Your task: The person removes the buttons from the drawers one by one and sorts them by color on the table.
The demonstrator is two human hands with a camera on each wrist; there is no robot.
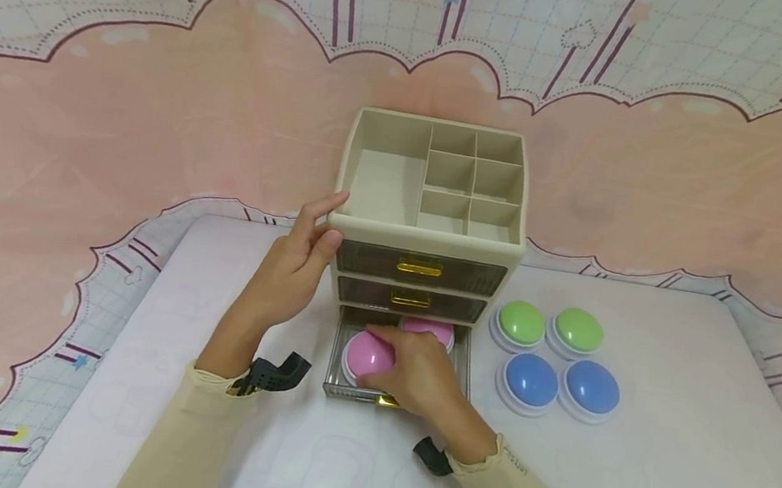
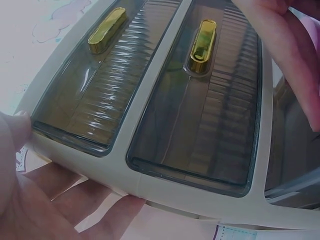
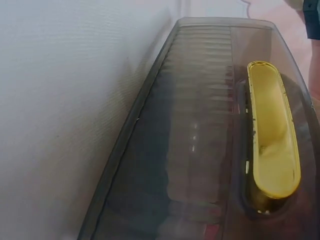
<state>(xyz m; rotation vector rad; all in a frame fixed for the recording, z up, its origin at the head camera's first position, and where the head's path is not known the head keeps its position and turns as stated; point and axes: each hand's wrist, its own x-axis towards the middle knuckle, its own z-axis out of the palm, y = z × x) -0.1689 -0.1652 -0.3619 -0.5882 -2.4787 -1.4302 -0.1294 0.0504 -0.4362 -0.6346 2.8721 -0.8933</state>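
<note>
A beige desktop organizer (image 1: pixel 430 237) with smoky see-through drawers stands on the white table. My left hand (image 1: pixel 291 275) rests against its left side, thumb at the front edge; the left wrist view shows the fingers (image 2: pixel 82 200) along that side. The bottom drawer (image 1: pixel 335 354) is pulled out. Inside it, my right hand (image 1: pixel 421 371) holds a pink dome-topped round button (image 1: pixel 370 356) with a white base, thumb and fingers around its right part. Behind that hand, a second pink button (image 1: pixel 428 330) lies partly hidden in the drawer.
Right of the organizer, two green buttons (image 1: pixel 522 323) and two blue buttons (image 1: pixel 532 380) sit on the table (image 1: pixel 663 453). The upper drawers (image 1: pixel 421 269) are closed and have gold handles. A patterned cloth (image 1: pixel 151 124) hangs behind the table.
</note>
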